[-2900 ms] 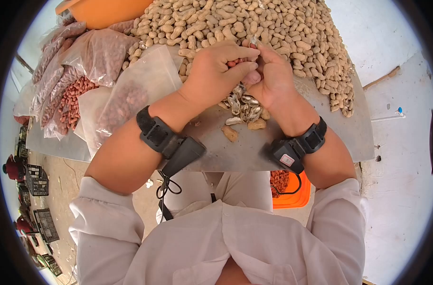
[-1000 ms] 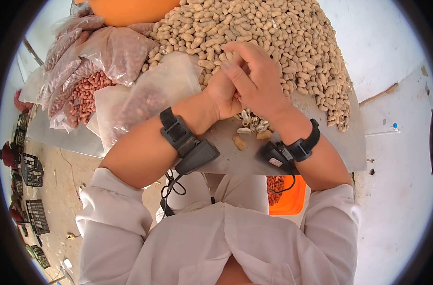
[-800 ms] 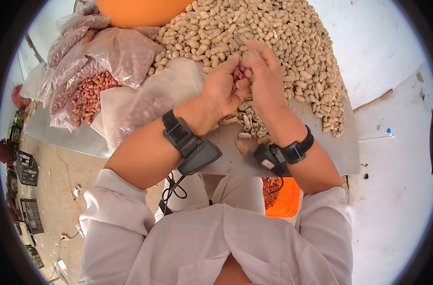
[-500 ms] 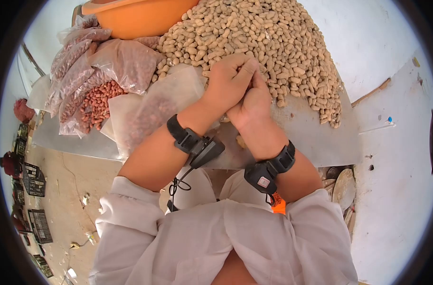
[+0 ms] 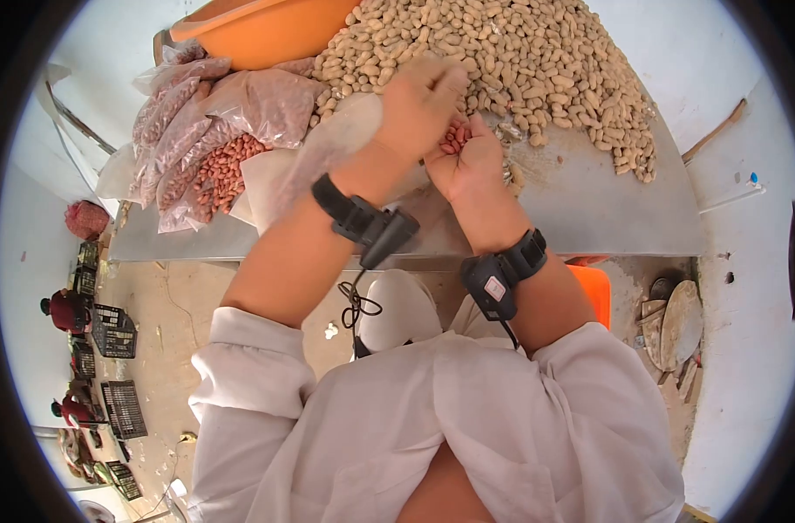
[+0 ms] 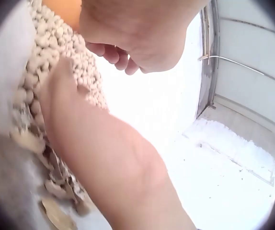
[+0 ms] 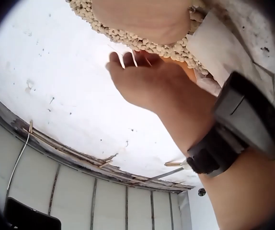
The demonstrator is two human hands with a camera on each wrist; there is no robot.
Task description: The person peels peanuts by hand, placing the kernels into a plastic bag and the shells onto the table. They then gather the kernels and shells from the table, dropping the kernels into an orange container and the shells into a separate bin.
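Shelled red peanut kernels (image 5: 454,138) lie in the cupped palm of my right hand (image 5: 476,170), its fingers bent up around them. My left hand (image 5: 417,109) is just above and to the left, blurred, over the near edge of the heap of unshelled peanuts (image 5: 537,70). Its fingers (image 7: 127,60) hang loosely bent in the right wrist view, and no held thing shows. In the left wrist view, empty peanut shells (image 6: 61,179) and one whole peanut (image 6: 56,214) lie on the metal table (image 5: 598,196) beneath the right hand, mostly hidden from the head view.
Clear plastic bags (image 5: 262,105) of red kernels lie at the left, with loose kernels (image 5: 227,174) spilling from one. A translucent bag (image 5: 284,174) is under my left forearm. An orange basin (image 5: 271,35) stands behind. Below the table is an orange tub (image 5: 595,292); black crates (image 5: 114,331) stand farther left.
The hands come together, turn over each other, then part. My left hand has lifted up and away from the right, uncovering the kernels in the right palm. The head view has shifted.
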